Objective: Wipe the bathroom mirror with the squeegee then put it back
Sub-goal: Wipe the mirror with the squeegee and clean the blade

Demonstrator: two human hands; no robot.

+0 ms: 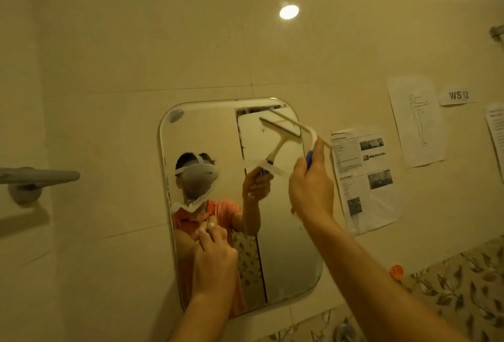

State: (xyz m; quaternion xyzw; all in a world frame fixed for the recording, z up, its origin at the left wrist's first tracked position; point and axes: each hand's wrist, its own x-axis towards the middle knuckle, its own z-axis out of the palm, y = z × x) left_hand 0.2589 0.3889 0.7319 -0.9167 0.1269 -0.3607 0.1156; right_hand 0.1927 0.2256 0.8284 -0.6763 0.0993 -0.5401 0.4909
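Squeegee (305, 130) in right hand (312, 188), blade against rounded-corner mirror (207, 134)

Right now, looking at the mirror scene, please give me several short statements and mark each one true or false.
1. The right hand holds the squeegee. True.
2. The squeegee is at the mirror's bottom left. False: it is at the upper right.
3. The left hand touches the mirror. True.
4. The left hand holds a cloth. False: it holds nothing.
5. Papers hang right of the mirror. True.
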